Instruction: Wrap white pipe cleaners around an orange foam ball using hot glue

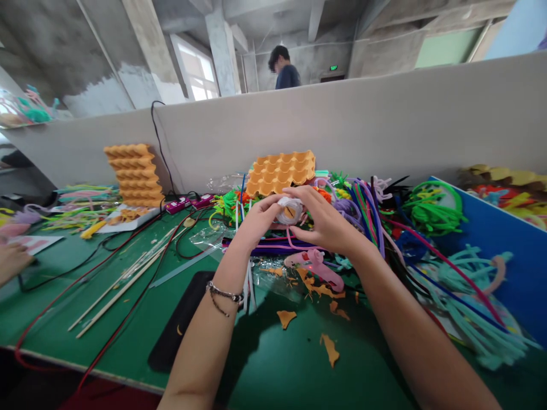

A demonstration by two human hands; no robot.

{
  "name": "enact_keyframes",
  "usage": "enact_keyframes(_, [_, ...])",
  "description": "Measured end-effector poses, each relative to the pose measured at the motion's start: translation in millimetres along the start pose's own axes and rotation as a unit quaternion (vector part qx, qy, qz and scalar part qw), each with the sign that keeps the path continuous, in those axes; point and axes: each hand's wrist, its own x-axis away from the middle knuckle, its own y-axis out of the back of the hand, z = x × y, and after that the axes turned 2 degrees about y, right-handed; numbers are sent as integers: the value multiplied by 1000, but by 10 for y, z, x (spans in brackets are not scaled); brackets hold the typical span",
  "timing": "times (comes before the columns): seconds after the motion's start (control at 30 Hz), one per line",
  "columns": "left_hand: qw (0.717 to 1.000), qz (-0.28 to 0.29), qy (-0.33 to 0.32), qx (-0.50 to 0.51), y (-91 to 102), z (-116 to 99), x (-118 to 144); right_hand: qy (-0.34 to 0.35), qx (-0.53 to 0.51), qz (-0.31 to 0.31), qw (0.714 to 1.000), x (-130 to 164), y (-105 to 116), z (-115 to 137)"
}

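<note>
Between both hands, over the back of the green table, is a small round white piece (290, 210) with an orange-yellow middle that bears a dark mark. It looks like white pipe cleaner wound in a ring. My left hand (261, 219) grips it from the left, fingers closed on its edge. From the right, my right hand (325, 221) curves over it with fingertips at its top. Below my right hand lies a pink glue gun (315, 267). Torn orange carton scraps (286, 319) lie nearer to me.
Behind stands an orange egg tray (282, 171) amid bundled pipe cleaners (367, 210); another egg tray (135, 175) leans at left. Wooden sticks (123, 290), a black phone-like slab (182, 322) and red cables (55, 312) lie left. Another person's hand (12, 262) is at far left. A blue box (504, 267) stands right.
</note>
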Motion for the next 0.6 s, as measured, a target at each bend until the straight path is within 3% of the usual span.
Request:
enact_keyframes(0.2, [999, 23, 12, -29, 20, -32, 20, -37, -8, 42, 998, 25, 160, 70])
enact_keyframes(0.4, [997, -1, -60, -46, -14, -43, 37, -80, 46, -18, 996, 87, 426, 177])
enact_keyframes(0.6, [993, 35, -102, -55, -70, -103, 125, -124, 18, -16, 992, 42, 412, 267])
